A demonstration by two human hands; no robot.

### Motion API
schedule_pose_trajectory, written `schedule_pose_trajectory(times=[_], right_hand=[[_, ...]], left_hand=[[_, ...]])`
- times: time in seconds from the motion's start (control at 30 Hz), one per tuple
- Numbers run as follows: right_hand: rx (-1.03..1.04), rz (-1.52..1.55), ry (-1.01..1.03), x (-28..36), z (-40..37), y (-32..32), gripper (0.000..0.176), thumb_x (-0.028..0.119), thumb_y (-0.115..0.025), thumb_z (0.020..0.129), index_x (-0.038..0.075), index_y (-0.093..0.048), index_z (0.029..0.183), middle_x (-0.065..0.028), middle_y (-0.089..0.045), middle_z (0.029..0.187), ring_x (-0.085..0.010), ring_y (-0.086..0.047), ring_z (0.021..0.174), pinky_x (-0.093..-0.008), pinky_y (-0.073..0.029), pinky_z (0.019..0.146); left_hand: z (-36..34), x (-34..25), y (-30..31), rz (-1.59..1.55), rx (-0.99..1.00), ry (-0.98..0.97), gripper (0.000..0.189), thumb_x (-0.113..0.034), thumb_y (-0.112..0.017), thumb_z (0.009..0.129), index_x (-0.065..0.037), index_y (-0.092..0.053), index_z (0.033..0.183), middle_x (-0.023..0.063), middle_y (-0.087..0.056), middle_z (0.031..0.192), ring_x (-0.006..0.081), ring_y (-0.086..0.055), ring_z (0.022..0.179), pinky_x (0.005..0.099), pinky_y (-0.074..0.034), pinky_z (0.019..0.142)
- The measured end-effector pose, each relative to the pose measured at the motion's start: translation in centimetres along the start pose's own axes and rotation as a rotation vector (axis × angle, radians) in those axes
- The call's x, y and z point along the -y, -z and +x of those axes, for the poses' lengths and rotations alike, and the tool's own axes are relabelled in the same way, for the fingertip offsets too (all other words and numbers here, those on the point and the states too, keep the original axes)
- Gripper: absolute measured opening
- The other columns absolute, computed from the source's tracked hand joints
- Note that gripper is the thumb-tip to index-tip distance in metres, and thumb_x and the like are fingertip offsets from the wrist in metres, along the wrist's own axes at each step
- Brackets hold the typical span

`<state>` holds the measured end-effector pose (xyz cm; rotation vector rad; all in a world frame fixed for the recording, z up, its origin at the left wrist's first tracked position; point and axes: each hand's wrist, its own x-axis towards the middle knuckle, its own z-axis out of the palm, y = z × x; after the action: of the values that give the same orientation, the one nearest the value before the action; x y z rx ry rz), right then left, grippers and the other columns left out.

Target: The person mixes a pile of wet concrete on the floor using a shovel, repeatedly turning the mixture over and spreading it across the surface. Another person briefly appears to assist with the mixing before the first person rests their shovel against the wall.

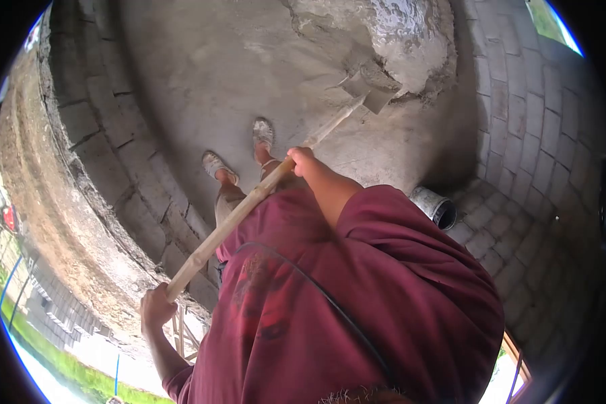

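Both my hands are closed around the long wooden handle of a hoe (230,221), which slants across my front from lower left to upper right. My left hand (158,306) grips the handle's near end at the lower left. Farther along the shaft, in front of my waist, is my right hand (301,160). The grey metal blade (378,99) rests at the lower edge of a wet cement heap (414,50). Cement partly covers the blade, so its full shape is hidden.
My feet in smeared shoes (262,133) stand on the grey floor (188,74). A cement-stained bucket (434,207) lies to my right. Block walls (518,121) rise on the right and left (124,155). Bare soil (44,155) lies beyond the left wall.
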<state>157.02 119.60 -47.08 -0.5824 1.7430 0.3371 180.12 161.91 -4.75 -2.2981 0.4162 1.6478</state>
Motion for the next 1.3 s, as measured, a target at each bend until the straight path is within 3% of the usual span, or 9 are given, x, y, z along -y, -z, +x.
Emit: schedule_pose_trajectory(times=[0.17, 0.23, 0.33, 0.43, 0.57, 0.67, 0.9, 1.1, 1.3], right_hand=[[-0.355, -0.136, 0.128, 0.8, -0.3, 5.6, 0.047, 0.014, -0.076, 0.078, -0.001, -0.056, 0.119, -0.0209, -0.065, 0.112, -0.0316, -0.068, 0.098, -0.0443, -0.06, 0.076], [-0.495, -0.152, 0.154, 2.1, -3.2, 6.3, 0.066, 0.012, -0.077, 0.076, -0.004, -0.044, 0.131, -0.0218, -0.061, 0.119, -0.0308, -0.068, 0.099, -0.0428, -0.06, 0.074], [-0.563, -0.175, 0.154, 3.1, -3.9, 6.3, 0.076, 0.016, -0.077, 0.078, -0.008, -0.032, 0.134, -0.028, -0.06, 0.124, -0.0373, -0.068, 0.106, -0.0418, -0.059, 0.089], [-0.535, -0.138, 0.182, 3.5, -6.5, 4.7, 0.071, 0.014, -0.075, 0.079, -0.008, -0.035, 0.133, -0.0285, -0.058, 0.127, -0.0382, -0.067, 0.109, -0.0418, -0.059, 0.089], [-0.476, 0.109, 0.183, 1.5, -7.0, 0.0, 0.048, 0.007, -0.073, 0.076, -0.002, -0.053, 0.118, -0.0197, -0.062, 0.108, -0.031, -0.066, 0.093, -0.0494, -0.058, 0.067], [-0.224, 0.226, 0.175, -1.3, -7.7, -4.4, 0.029, 0.007, -0.071, 0.078, 0.002, -0.062, 0.105, -0.0165, -0.064, 0.1, -0.0314, -0.066, 0.09, -0.0512, -0.057, 0.069], [0.28, 0.706, -0.132, -10.6, -7.5, -18.8, 0.033, 0.005, -0.072, 0.08, 0.008, -0.054, 0.108, -0.0113, -0.058, 0.101, -0.0306, -0.063, 0.089, -0.0509, -0.056, 0.079], [0.444, 0.653, -0.234, -15.9, -9.3, -26.2, 0.032, 0.005, -0.074, 0.083, 0.007, -0.053, 0.107, -0.0084, -0.057, 0.093, -0.0247, -0.061, 0.08, -0.0408, -0.054, 0.076], [0.516, 0.628, -0.293, -15.5, -7.0, -22.0, 0.03, 0.003, -0.07, 0.082, 0.006, -0.05, 0.104, -0.0099, -0.054, 0.089, -0.0249, -0.059, 0.076, -0.0433, -0.054, 0.072]], left_hand=[[4.4, -0.4, 0.1, -0.096, 0.312, -0.136, 0.046, -0.018, -0.086, 0.069, -0.003, -0.071, 0.11, 0.0197, -0.075, 0.097, 0.0337, -0.073, 0.092, 0.0439, -0.057, 0.081], [5.6, -0.3, -0.3, -0.198, 0.392, -0.221, 0.04, -0.014, -0.086, 0.071, 0.0, -0.069, 0.104, 0.0157, -0.074, 0.088, 0.0268, -0.073, 0.078, 0.0399, -0.057, 0.072], [7.1, 0.4, -0.6, -0.418, 0.555, -0.296, 0.036, -0.006, -0.085, 0.072, 0.002, -0.065, 0.101, 0.0123, -0.069, 0.079, 0.0202, -0.068, 0.065, 0.0363, -0.055, 0.063], [6.5, 1.5, 1.5, -0.402, 0.599, -0.265, 0.039, -0.006, -0.085, 0.073, 0.001, -0.065, 0.106, 0.013, -0.07, 0.082, 0.0204, -0.069, 0.067, 0.0364, -0.056, 0.064], [6.0, 6.9, 2.2, -0.158, 0.282, -0.323, 0.044, -0.01, -0.084, 0.072, -0.003, -0.066, 0.112, 0.0158, -0.073, 0.089, 0.0275, -0.073, 0.08, 0.0416, -0.057, 0.073], [4.1, 10.1, 4.0, 0.03, 0.053, -0.224, 0.044, -0.014, -0.081, 0.071, -0.008, -0.066, 0.112, 0.0182, -0.074, 0.097, 0.0373, -0.071, 0.097, 0.0484, -0.056, 0.085], [-2.6, 18.5, 3.9, 0.198, -0.142, 0.175, 0.028, -0.004, -0.072, 0.073, -0.008, -0.066, 0.1, 0.0189, -0.074, 0.091, 0.039, -0.072, 0.092, 0.0505, -0.056, 0.08], [-10.2, 15.8, 3.0, 0.351, -0.272, 0.353, 0.019, -0.002, -0.067, 0.078, -0.007, -0.065, 0.097, 0.0176, -0.073, 0.086, 0.0391, -0.072, 0.085, 0.0499, -0.055, 0.079], [-11.2, 12.8, -5.9, 0.371, -0.402, 0.332, 0.018, 0.0, -0.067, 0.077, -0.007, -0.057, 0.091, 0.0191, -0.071, 0.084, 0.0403, -0.07, 0.079, 0.0528, -0.051, 0.068]])
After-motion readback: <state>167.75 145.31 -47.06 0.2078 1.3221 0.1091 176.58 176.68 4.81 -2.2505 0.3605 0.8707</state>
